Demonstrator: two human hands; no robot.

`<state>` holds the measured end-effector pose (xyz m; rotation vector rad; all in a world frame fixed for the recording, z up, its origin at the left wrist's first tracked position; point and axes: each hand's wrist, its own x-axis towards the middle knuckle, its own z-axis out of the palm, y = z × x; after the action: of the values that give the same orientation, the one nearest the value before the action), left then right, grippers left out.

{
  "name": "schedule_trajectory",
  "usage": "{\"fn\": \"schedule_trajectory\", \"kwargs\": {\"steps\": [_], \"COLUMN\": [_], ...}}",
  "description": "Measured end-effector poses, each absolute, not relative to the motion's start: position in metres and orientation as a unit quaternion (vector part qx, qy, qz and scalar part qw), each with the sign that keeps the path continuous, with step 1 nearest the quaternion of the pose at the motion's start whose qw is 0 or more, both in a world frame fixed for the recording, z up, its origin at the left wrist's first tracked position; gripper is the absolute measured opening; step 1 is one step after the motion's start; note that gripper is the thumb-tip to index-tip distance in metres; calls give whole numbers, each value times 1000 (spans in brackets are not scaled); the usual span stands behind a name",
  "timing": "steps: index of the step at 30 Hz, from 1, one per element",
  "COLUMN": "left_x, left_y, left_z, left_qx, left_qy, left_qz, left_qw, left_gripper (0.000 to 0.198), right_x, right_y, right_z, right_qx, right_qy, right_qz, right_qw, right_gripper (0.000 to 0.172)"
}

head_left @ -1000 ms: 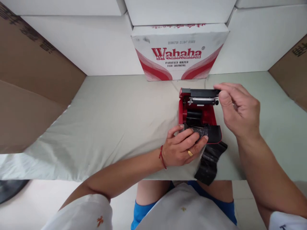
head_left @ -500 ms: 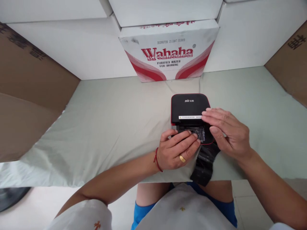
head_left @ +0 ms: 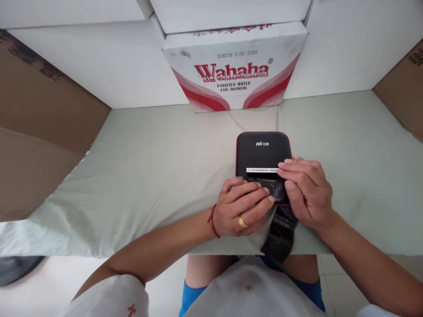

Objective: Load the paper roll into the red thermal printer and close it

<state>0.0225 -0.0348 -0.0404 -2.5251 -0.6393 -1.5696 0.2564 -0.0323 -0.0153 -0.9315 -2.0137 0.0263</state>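
Note:
A black compact printer (head_left: 262,154) with red trim and a white warning strip sits on the cloth-covered table. My left hand (head_left: 243,207) curls over its front from the left, fingertips pressed on the shiny black film at the slot. At the right edge of the printer, my right hand (head_left: 307,189) is closed, its fingertips on the lid near the warning strip and its thumb by the front corner. A black film strip (head_left: 280,235) runs from under the printer's front and hangs past the table edge. My left fingers hide part of the printer's front.
Behind the printer stands a white and red Wahaha water carton (head_left: 234,70), among large white boxes (head_left: 99,66). Brown cardboard (head_left: 42,114) borders the left side, with more cardboard (head_left: 403,92) at the right. Pale green cloth (head_left: 158,149) covers the table.
The printer sits slightly lower in view, and the gap at its lid's left edge looks smaller. My right hand has moved left and its fingers have curled closer around the printer's side.

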Motion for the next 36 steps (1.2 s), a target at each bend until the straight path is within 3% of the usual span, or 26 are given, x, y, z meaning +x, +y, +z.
{"fn": "schedule_trajectory", "kwargs": {"steps": [5,11,14,21,31,34,36], "left_x": [7,1,7,4,-1,-2,-1], "left_y": [-22,0,5,13,19,20,21], "left_z": [-51,-66,-68,-72,-79,-81,-84], "left_qx": [-745,-659,-613,-598,-572,-568,-561], "left_qy": [-270,-306,-278,-305,-250,-242,-241], "left_qz": [-606,-553,-534,-474,-462,-463,-469], "left_qw": [-75,-408,-511,-570,-629,-636,-638], "left_gripper": [46,83,96,108,127,125,123], "right_x": [260,262,264,263,264,256,250], "right_y": [-38,-46,-47,-47,-51,-44,-32], "right_z": [-20,-13,-11,-10,2,28,45], "right_qx": [-327,-304,-307,-321,-285,-282,-354], "right_qy": [-830,-829,-830,-830,-859,-875,-850], "right_qz": [46,17,13,14,-46,44,117], "right_qw": [449,470,466,456,422,392,371], "right_gripper": [29,33,34,34,19,13,19]}}
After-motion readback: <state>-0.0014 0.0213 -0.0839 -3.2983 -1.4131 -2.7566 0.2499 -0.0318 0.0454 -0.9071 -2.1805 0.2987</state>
